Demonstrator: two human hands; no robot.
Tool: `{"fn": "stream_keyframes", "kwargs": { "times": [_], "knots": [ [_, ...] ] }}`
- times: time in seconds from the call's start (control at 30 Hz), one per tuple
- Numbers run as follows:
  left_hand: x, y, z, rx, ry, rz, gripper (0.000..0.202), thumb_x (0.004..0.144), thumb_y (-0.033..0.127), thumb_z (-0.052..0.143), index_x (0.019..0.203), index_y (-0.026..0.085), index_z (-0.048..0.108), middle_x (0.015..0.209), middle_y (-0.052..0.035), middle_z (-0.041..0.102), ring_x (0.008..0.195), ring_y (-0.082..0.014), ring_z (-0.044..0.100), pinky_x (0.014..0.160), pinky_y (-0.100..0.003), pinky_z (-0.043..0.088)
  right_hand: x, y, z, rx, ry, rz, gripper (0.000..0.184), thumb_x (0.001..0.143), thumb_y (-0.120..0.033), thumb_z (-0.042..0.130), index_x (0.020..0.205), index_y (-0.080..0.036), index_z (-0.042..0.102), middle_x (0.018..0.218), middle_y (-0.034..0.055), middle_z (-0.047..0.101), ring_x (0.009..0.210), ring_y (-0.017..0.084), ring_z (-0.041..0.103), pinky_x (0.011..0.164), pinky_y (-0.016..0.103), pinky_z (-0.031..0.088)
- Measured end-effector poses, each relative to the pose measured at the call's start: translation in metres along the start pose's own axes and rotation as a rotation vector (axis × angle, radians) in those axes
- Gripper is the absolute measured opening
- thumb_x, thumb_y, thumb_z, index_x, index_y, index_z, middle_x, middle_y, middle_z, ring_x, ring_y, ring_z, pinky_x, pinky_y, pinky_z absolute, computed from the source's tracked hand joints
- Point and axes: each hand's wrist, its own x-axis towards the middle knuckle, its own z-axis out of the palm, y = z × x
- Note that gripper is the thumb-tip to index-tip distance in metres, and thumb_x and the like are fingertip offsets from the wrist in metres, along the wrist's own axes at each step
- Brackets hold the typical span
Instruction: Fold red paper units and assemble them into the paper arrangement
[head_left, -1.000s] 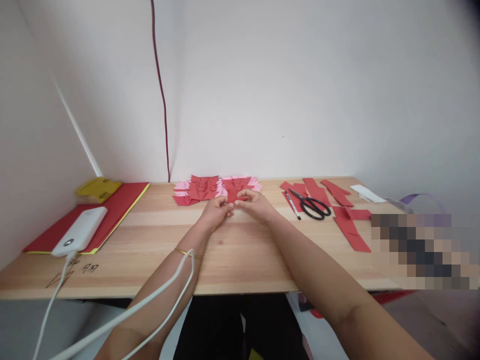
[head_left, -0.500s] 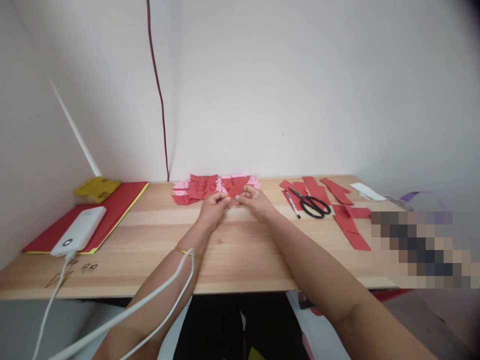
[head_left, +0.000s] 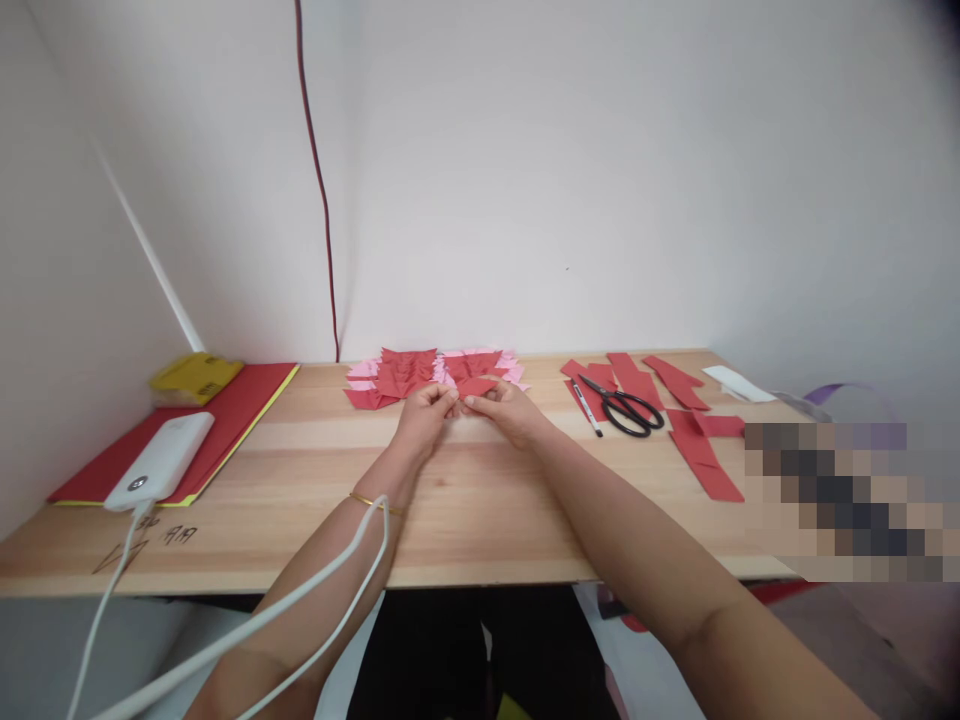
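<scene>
Both of my hands meet at the middle back of the wooden table point(head_left: 465, 510). My left hand point(head_left: 426, 415) and my right hand point(head_left: 508, 408) pinch a small folded red paper piece point(head_left: 475, 386) between their fingertips. Just behind them lies a pile of folded red and pink paper pieces point(head_left: 409, 375). A thin gold bangle circles my left wrist, and a white cable drapes over that forearm.
Black scissors point(head_left: 626, 408) and a pen point(head_left: 586, 408) lie on red paper strips point(head_left: 697, 445) to the right. At the left, a white power bank point(head_left: 161, 460) rests on red and yellow sheets point(head_left: 225, 415), beside a yellow packet point(head_left: 196, 377). A red cord runs down the wall.
The red piece between my fingers has turned flatter and lower. My hands have stayed in nearly the same place.
</scene>
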Motion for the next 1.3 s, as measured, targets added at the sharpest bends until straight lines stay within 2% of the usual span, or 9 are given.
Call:
{"fn": "stream_keyframes", "kwargs": {
  "times": [0.13,0.3,0.4,0.53,0.73,0.83,1.0,1.17,1.3],
  "knots": [
    [-0.0007,0.0035,-0.0006,0.099,-0.030,0.046,0.024,0.070,0.033,0.067,0.058,0.015,0.057,0.053,0.0019,0.051,0.054,-0.0086,0.044,0.057,-0.022,0.035,-0.0013,-0.0035,0.0032,-0.024,0.039,-0.012,0.033,0.067,-0.041,0.074,0.089,-0.020,0.061,0.070,-0.0017,0.064,0.065,0.012,0.059,0.067,0.027,0.047],
    [-0.0025,0.0036,0.0023,-0.090,-0.085,-0.056,0.031,0.075,0.042,0.063,0.062,0.014,0.059,0.058,-0.0017,0.057,0.056,-0.0107,0.049,0.060,-0.025,0.040,-0.0004,-0.0007,0.0029,-0.001,0.077,-0.030,0.030,0.067,-0.042,0.073,0.085,-0.020,0.061,0.069,-0.0017,0.065,0.064,0.012,0.060,0.068,0.028,0.047],
    [-0.0027,0.0034,0.0030,-0.110,-0.133,-0.056,0.024,0.071,0.036,0.068,0.065,0.013,0.061,0.060,-0.0021,0.059,0.058,-0.0101,0.050,0.061,-0.024,0.040,-0.0002,0.0013,0.0039,0.020,0.097,-0.032,0.030,0.067,-0.041,0.074,0.084,-0.020,0.061,0.066,-0.0020,0.065,0.063,0.012,0.059,0.068,0.028,0.047],
    [-0.0024,0.0028,0.0026,-0.109,-0.077,-0.052,0.013,0.066,0.024,0.068,0.064,0.013,0.062,0.060,-0.0007,0.059,0.056,-0.0085,0.048,0.060,-0.022,0.040,-0.0013,0.0007,0.0068,0.028,0.088,-0.032,0.031,0.067,-0.040,0.073,0.086,-0.021,0.060,0.068,-0.0016,0.065,0.065,0.013,0.060,0.069,0.029,0.048],
    [-0.0020,0.0020,0.0028,-0.125,-0.090,-0.061,0.014,0.065,0.023,0.066,0.060,0.014,0.058,0.055,0.0001,0.057,0.054,-0.0096,0.050,0.059,-0.024,0.041,-0.0032,-0.0017,0.0080,0.034,0.059,-0.057,0.031,0.068,-0.038,0.072,0.090,-0.021,0.059,0.067,-0.0034,0.064,0.064,0.012,0.059,0.069,0.028,0.046],
    [-0.0020,0.0022,0.0027,-0.131,-0.099,-0.052,0.015,0.066,0.024,0.065,0.059,0.014,0.056,0.055,0.0002,0.056,0.055,-0.0100,0.052,0.060,-0.024,0.041,-0.0042,-0.0022,0.0078,0.032,0.042,-0.050,0.030,0.069,-0.038,0.071,0.090,-0.021,0.058,0.065,-0.0037,0.063,0.061,0.012,0.057,0.064,0.026,0.045],
    [-0.0021,0.0021,0.0034,-0.090,-0.045,-0.037,0.012,0.063,0.019,0.063,0.057,0.015,0.054,0.052,0.0018,0.055,0.052,-0.0086,0.048,0.055,-0.022,0.037,-0.0048,-0.0009,0.0080,-0.061,0.039,-0.023,0.030,0.071,-0.039,0.071,0.092,-0.021,0.059,0.064,-0.0031,0.063,0.055,0.010,0.054,0.052,0.022,0.039],
    [-0.0027,0.0019,0.0068,-0.074,0.030,-0.031,0.010,0.061,0.017,0.061,0.055,0.015,0.053,0.050,0.0021,0.055,0.050,-0.0082,0.047,0.053,-0.021,0.035,-0.0024,0.0030,0.0090,-0.019,0.034,-0.057,0.020,0.070,-0.033,0.071,0.082,-0.020,0.061,0.066,-0.0029,0.064,0.060,0.011,0.059,0.060,0.025,0.045],
    [-0.0032,0.0032,0.0064,-0.208,-0.032,-0.105,0.011,0.063,0.020,0.062,0.056,0.015,0.055,0.047,0.0027,0.051,0.049,-0.0092,0.049,0.056,-0.023,0.040,-0.0004,0.0044,0.0080,0.053,0.010,-0.067,0.019,0.068,-0.031,0.073,0.079,-0.020,0.061,0.067,-0.0024,0.066,0.066,0.013,0.063,0.071,0.030,0.049]
  ]
}}
